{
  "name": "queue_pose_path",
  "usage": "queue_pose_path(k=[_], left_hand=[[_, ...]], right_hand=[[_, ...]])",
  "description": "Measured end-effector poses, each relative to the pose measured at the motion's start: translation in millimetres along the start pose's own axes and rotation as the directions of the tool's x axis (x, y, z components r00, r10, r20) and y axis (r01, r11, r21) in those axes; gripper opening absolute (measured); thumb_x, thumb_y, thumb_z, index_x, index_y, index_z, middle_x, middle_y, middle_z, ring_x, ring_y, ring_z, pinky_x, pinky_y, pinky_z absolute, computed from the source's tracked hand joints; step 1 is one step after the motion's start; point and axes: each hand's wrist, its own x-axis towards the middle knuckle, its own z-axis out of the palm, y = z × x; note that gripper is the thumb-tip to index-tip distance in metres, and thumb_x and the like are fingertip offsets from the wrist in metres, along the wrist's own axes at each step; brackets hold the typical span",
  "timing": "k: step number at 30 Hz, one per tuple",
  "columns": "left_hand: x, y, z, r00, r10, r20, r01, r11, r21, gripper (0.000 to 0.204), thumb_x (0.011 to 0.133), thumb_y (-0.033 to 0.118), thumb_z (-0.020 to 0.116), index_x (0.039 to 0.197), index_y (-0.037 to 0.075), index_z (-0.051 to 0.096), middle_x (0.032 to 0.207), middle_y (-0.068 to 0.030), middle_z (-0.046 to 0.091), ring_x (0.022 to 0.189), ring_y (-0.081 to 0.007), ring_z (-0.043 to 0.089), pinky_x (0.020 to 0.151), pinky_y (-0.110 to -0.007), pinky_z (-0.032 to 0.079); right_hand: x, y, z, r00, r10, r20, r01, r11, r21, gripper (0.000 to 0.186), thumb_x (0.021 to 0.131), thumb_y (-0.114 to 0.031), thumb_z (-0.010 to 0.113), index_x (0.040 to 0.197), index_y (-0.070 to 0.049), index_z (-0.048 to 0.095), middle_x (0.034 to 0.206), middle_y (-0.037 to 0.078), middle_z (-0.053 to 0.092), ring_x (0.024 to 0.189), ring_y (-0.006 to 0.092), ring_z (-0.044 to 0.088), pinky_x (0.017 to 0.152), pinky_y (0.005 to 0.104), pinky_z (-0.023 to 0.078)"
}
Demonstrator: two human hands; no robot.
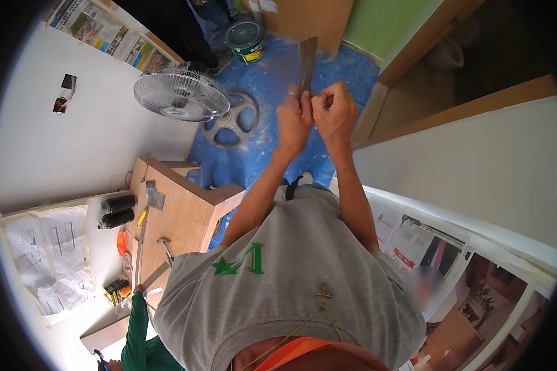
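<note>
Both my arms reach forward over the blue floor covering. My left hand (294,120) pinches the near end of a long, thin brown strip (307,65), which points away from me. The strip looks doubled or layered, and I cannot tell its material. My right hand (335,114) is closed right beside it, thumb and fingers pinched together where the strip ends. What lies between those right fingertips is too small to make out.
A grey pedestal fan (181,94) with a round base stands ahead left, near a lidded paint bucket (245,42). A person in dark trousers (189,37) is beyond it. At left, a wooden cabinet (182,207) bears a hammer (164,248); a green-sleeved person (139,328) works there. A doorway opens right.
</note>
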Motion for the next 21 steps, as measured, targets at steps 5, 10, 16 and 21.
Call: queue_pose_path(k=[5, 10, 16, 21], left_hand=[[44, -2, 1, 0.992, 0.051, 0.112, -0.022, 0.970, -0.242, 0.017, 0.106, 0.009, 0.051, 0.110, -0.006, 0.058, 0.087, -0.0170, 0.075, 0.076, -0.0248, 0.076, 0.067, -0.036, 0.059], [75, -11, 9, 0.966, 0.093, 0.240, 0.029, 0.886, -0.462, 0.023, 0.107, 0.010, 0.049, 0.123, -0.006, 0.054, 0.094, -0.0162, 0.073, 0.082, -0.0219, 0.075, 0.071, -0.033, 0.061], [131, -22, 31, 0.942, 0.123, 0.312, 0.099, 0.787, -0.609, 0.026, 0.109, 0.011, 0.047, 0.129, -0.005, 0.052, 0.096, -0.0150, 0.072, 0.086, -0.0213, 0.074, 0.076, -0.033, 0.062], [183, -40, 42, 0.939, 0.069, 0.336, 0.178, 0.740, -0.648, 0.023, 0.109, 0.011, 0.048, 0.127, -0.003, 0.053, 0.096, -0.0133, 0.072, 0.086, -0.0209, 0.074, 0.079, -0.032, 0.061]], right_hand=[[22, 26, 14, 0.965, 0.203, 0.163, -0.251, 0.896, 0.366, 0.012, 0.090, -0.010, 0.069, 0.087, -0.002, 0.061, 0.073, 0.008, 0.065, 0.066, 0.0173, 0.063, 0.059, 0.0348, 0.049], [65, 34, 20, 0.932, 0.266, 0.244, -0.353, 0.817, 0.456, 0.015, 0.096, -0.016, 0.069, 0.095, -0.001, 0.066, 0.078, 0.008, 0.067, 0.073, 0.0130, 0.061, 0.063, 0.0316, 0.050], [136, 34, 48, 0.949, 0.254, 0.185, -0.314, 0.798, 0.515, 0.019, 0.094, -0.017, 0.073, 0.104, -0.001, 0.069, 0.089, 0.007, 0.070, 0.081, 0.0141, 0.064, 0.074, 0.0305, 0.053], [189, 51, 88, 0.929, 0.239, 0.283, -0.361, 0.758, 0.543, 0.022, 0.093, -0.017, 0.075, 0.106, 0.000, 0.069, 0.094, 0.005, 0.070, 0.085, 0.0125, 0.064, 0.078, 0.0289, 0.053]])
